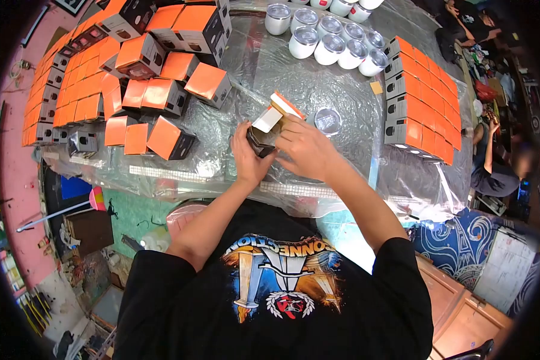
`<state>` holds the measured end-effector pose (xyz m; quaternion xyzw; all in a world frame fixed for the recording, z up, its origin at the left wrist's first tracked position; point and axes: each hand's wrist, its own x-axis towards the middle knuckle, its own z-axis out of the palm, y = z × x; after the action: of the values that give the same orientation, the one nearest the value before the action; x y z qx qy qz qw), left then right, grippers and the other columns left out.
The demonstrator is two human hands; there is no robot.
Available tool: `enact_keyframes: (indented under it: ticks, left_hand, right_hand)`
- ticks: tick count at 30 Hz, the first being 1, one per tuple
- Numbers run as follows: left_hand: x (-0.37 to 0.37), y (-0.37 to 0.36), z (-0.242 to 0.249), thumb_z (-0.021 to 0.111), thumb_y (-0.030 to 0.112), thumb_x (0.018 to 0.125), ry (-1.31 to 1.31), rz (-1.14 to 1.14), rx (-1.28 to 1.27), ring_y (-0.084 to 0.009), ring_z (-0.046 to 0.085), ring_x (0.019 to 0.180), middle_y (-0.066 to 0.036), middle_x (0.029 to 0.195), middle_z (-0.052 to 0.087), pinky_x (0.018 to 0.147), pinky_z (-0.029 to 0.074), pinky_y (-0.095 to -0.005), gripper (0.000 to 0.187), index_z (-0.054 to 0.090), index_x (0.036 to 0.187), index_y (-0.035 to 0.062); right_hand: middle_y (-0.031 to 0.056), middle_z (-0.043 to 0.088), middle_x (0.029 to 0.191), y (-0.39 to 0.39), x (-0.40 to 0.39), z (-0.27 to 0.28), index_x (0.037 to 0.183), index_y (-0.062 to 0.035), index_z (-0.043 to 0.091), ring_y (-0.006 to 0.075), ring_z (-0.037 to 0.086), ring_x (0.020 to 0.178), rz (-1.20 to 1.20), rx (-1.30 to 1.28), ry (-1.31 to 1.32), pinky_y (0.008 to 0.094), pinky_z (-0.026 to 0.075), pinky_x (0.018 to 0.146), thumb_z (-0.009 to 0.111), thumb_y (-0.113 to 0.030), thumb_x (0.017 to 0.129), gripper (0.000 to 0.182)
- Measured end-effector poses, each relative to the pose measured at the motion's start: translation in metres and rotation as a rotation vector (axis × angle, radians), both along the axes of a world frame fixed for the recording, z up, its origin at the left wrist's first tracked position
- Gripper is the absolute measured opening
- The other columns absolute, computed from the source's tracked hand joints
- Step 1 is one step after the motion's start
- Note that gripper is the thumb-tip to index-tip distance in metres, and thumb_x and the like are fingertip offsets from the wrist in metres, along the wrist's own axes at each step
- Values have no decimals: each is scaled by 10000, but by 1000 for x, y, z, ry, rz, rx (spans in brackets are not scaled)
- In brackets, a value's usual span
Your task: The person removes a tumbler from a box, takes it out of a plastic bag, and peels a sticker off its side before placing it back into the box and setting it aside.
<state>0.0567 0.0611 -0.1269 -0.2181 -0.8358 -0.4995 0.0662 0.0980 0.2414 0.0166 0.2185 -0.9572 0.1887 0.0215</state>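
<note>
A small open cardboard box (260, 148) with a dark inside is in front of me, its white and orange flaps standing up. My left hand (250, 155) is closed around the box's left side and bottom. At its right side, my right hand (309, 147) has bent fingers at the opening and the raised flap (269, 119). A white tumbler with a clear lid (327, 122) stands on the plastic-covered table (318, 84), just beyond my right hand.
Stacked orange-topped boxes (81, 84) fill the left of the table, with loose ones (168, 138) nearer. More orange boxes (423, 99) stand in rows at right. Several white lidded tumblers (330, 48) are grouped at the back. Another person (498, 174) sits beyond the right side.
</note>
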Motion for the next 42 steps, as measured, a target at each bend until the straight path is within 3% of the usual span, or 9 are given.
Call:
enact_keyframes:
  ticks: [10,13,16,23,28,30,33,39,42]
  left_hand:
    - [-11,-6,-12,938,185,657,-25,-115,11,-475,454,1412,-277,1570,408,1169,405,-507,1034,344,1486,13]
    - [-11,-9,-13,955,216,669,-71,-166,35,-479,426,1440,-278,1584,383,1185,391,-516,1080,302,1504,8]
    - [-14,-7,-18,966,237,686,-54,-239,11,-483,384,1476,-275,1575,390,1197,379,-521,1089,297,1516,14]
    - [-8,-6,-14,960,238,704,-142,-216,-19,-477,377,1480,-264,1553,411,1198,372,-517,1054,307,1500,15]
    - [-10,-4,-22,960,229,697,-107,-227,23,-467,439,1423,-243,1545,424,1172,403,-501,1043,310,1486,23]
    - [-8,-5,-21,961,221,689,-124,-213,14,-459,449,1413,-241,1543,426,1168,406,-502,1051,309,1490,24]
    - [-7,-5,-19,963,208,674,-168,-200,-5,-446,460,1400,-238,1537,430,1161,410,-501,1079,302,1507,25]
    - [-5,-5,-13,983,238,643,-111,-187,-83,-434,488,1369,-234,1507,451,1127,437,-480,1195,251,1558,4]
    - [-3,-9,-17,978,219,633,-141,-193,-64,-444,456,1397,-237,1523,436,1151,421,-494,1202,251,1572,28]
  right_hand:
    - [170,639,1082,-37,-2,-23,1215,-17,688,338,627,1103,-315,-8,-124,519,444,1073,673,-121,816,412]
    - [194,622,1101,-38,-5,-22,1400,-43,610,378,620,1089,-376,-160,-59,529,478,979,626,-56,809,591]
    - [222,646,1095,-32,-13,-26,1618,-193,406,441,636,1008,-437,-217,-117,529,518,888,531,64,800,867]
    - [227,725,1187,-23,-23,-33,1650,-204,323,453,671,1073,-461,-343,-268,540,525,905,582,138,794,958]
    - [197,741,1023,-26,-25,-46,1354,-90,576,408,706,987,-557,-595,-87,467,564,870,687,100,764,629]
    - [194,715,918,-23,-23,-34,1053,-40,655,398,707,920,-494,-381,-249,483,544,796,714,66,715,360]
    - [186,716,877,-22,-26,-36,872,-14,699,389,709,881,-438,-236,-289,459,554,771,720,27,736,144]
    - [172,764,962,-33,-36,-53,930,-88,823,358,713,983,-312,281,-420,436,568,880,726,-45,744,214]
    - [194,762,1035,-36,-38,-46,934,-21,797,356,701,1061,-248,384,-476,433,565,889,699,-75,785,187]
